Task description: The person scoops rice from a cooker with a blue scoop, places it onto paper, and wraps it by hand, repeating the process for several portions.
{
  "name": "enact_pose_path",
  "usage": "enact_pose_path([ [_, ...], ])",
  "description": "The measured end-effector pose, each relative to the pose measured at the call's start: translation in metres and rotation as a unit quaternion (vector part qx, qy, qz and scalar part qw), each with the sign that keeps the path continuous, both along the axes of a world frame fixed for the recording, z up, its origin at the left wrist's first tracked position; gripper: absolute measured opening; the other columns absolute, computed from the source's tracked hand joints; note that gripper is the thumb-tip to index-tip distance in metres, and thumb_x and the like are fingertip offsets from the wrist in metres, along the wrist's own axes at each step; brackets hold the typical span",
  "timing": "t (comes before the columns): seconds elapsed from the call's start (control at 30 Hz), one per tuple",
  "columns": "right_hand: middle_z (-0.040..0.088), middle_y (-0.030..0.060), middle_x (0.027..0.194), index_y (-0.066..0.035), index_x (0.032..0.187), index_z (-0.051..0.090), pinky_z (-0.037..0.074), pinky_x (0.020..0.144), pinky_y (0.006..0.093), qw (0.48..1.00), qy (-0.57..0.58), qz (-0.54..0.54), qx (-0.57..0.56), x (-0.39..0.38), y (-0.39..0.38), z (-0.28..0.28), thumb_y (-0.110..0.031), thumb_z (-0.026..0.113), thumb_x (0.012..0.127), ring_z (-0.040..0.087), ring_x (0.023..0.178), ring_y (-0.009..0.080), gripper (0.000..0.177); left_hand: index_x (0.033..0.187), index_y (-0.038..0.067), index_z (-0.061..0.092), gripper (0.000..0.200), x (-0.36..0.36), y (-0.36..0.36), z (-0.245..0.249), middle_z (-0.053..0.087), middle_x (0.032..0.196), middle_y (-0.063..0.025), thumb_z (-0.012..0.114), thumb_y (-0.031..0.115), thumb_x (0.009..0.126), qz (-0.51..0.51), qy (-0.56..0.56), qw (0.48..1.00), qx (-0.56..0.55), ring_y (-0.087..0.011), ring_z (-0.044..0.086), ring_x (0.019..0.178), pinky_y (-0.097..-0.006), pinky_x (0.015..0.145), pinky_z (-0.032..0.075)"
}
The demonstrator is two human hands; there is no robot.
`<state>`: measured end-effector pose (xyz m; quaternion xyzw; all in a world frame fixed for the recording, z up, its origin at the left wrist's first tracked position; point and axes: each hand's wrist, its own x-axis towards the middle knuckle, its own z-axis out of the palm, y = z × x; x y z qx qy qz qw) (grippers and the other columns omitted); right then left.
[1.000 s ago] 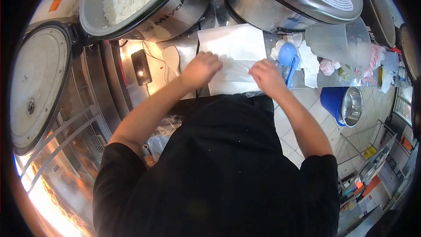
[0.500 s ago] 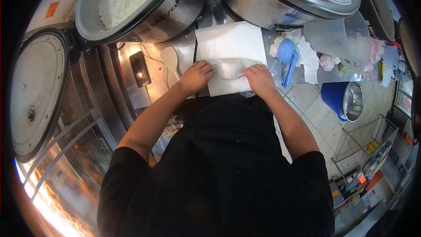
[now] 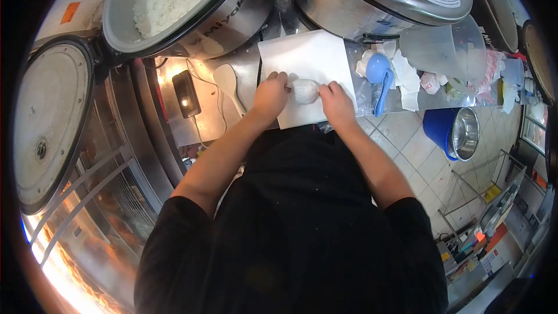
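still has the open rice cooker [image 3: 232,23] and the lidded cooker [image 3: 372,6] behind the table [image 3: 244,61], with white paper [image 3: 311,52] laid flat in front, as half a second ago. now holds a white bundle [image 3: 304,91] over that paper, between left hand [image 3: 271,97] and right hand [image 3: 337,103]. was looser and wider then; is now drawn compact and rounded, so seems nearly wrapped. has left fingers closed on one end, right fingers pinched on the other, with barely any gap.
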<state>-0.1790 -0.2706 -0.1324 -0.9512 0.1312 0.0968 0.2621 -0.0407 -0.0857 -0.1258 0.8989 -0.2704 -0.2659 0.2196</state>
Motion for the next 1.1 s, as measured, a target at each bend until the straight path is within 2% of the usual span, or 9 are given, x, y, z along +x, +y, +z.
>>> enact_pose_path([
  [0.07, 0.063, 0.0152, 0.115, -0.006, 0.122, 0.066, 0.055, 0.09, 0.0475, 0.981, -0.187, -0.038, 0.018, -0.024, 0.011, -0.017, -0.013, 0.068, 0.095, 0.064, 0.105, 0.0374, 0.028, 0.101, 0.003, 0.069, 0.017, -0.027, 0.01, -0.011, 0.07, 0.106, -0.0193, 0.076, 0.007, 0.087, 0.059, -0.071, 0.989, -0.118, -0.0431, 0.07, 0.09, -0.0521, 0.081, 0.056],
  [0.27, 0.061, 0.0156, 0.135, 0.0, 0.129, 0.066, 0.046, 0.109, 0.0481, 0.992, -0.107, 0.052, -0.034, -0.042, 0.015, 0.007, -0.02, 0.068, 0.095, 0.056, 0.129, 0.0345, 0.04, 0.134, -0.007, 0.065, 0.05, -0.062, -0.006, 0.008, 0.07, 0.116, -0.0257, 0.073, 0.013, 0.089, 0.007, -0.177, 0.976, -0.125, -0.0451, 0.063, 0.117, -0.0535, 0.104, 0.049],
  [0.43, 0.059, 0.0177, 0.138, 0.0, 0.12, 0.072, 0.043, 0.112, 0.0491, 0.998, -0.015, 0.058, 0.009, -0.042, 0.002, 0.014, -0.024, 0.07, 0.094, 0.053, 0.133, 0.0368, 0.035, 0.122, -0.009, 0.062, 0.062, -0.053, -0.062, 0.049, 0.071, 0.117, -0.0331, 0.088, 0.034, 0.085, 0.156, 0.179, 0.968, -0.079, -0.0451, 0.071, 0.109, -0.0457, 0.094, 0.059],
  [0.57, 0.059, 0.0205, 0.136, 0.003, 0.122, 0.07, 0.044, 0.112, 0.0478, 0.983, -0.065, 0.052, 0.164, -0.043, -0.025, 0.012, -0.025, 0.067, 0.101, 0.056, 0.127, 0.0403, 0.035, 0.132, -0.007, 0.052, 0.072, -0.047, -0.074, 0.015, 0.071, 0.122, -0.0273, 0.091, 0.027, 0.082, 0.228, 0.201, 0.946, -0.115, -0.0335, 0.074, 0.107, -0.04, 0.09, 0.061],
  [0.67, 0.06, 0.0136, 0.139, 0.005, 0.138, 0.06, 0.047, 0.109, 0.0401, 0.784, -0.065, -0.209, 0.581, -0.059, -0.044, 0.024, -0.027, 0.065, 0.109, 0.058, 0.129, 0.0246, 0.043, 0.138, -0.006, 0.048, 0.068, -0.049, -0.088, 0.018, 0.069, 0.124, -0.0262, 0.082, 0.023, 0.087, 0.286, 0.435, 0.807, -0.279, -0.0347, 0.07, 0.114, -0.0435, 0.096, 0.058],
  [0.7, 0.06, 0.0136, 0.139, 0.005, 0.138, 0.06, 0.047, 0.109, 0.0401, 0.786, -0.067, -0.203, 0.58, -0.062, -0.055, 0.039, -0.027, 0.065, 0.109, 0.058, 0.129, 0.0246, 0.043, 0.138, -0.006, 0.048, 0.068, -0.06, -0.103, 0.02, 0.069, 0.124, -0.0262, 0.082, 0.023, 0.087, 0.287, 0.431, 0.807, -0.285, -0.0347, 0.07, 0.114, -0.0435, 0.096, 0.058],
  [0.77, 0.061, 0.0095, 0.134, 0.003, 0.139, 0.053, 0.048, 0.106, 0.0375, 0.541, -0.08, -0.321, 0.773, -0.07, -0.078, 0.067, -0.024, 0.07, 0.107, 0.059, 0.122, 0.0176, 0.045, 0.138, -0.007, 0.047, 0.059, -0.089, -0.136, 0.026, 0.068, 0.127, -0.0245, 0.073, 0.023, 0.094, 0.215, 0.32, 0.885, -0.262, -0.0344, 0.068, 0.118, -0.0433, 0.101, 0.055],
  [0.93, 0.061, 0.0126, 0.124, -0.002, 0.126, 0.047, 0.051, 0.095, 0.0333, 0.588, -0.107, -0.421, 0.682, -0.098, -0.154, 0.05, -0.024, 0.084, 0.096, 0.061, 0.108, 0.0166, 0.053, 0.147, -0.005, 0.036, 0.059, -0.159, -0.226, 0.049, 0.058, 0.14, -0.0224, 0.064, 0.023, 0.103, 0.14, 0.359, 0.863, -0.326, -0.0305, 0.06, 0.132, -0.0416, 0.11, 0.049],
  [1.1, 0.068, 0.0177, 0.113, -0.004, 0.127, 0.048, 0.056, 0.088, 0.0369, 0.786, -0.109, -0.346, 0.501, -0.124, -0.226, 0.043, -0.023, 0.083, 0.096, 0.067, 0.104, 0.021, 0.051, 0.152, -0.001, 0.038, 0.061, -0.177, -0.266, 0.04, 0.06, 0.131, -0.0174, 0.066, 0.022, 0.103, 0.057, 0.334, 0.929, -0.15, -0.0246, 0.062, 0.119, -0.0388, 0.102, 0.052],
])
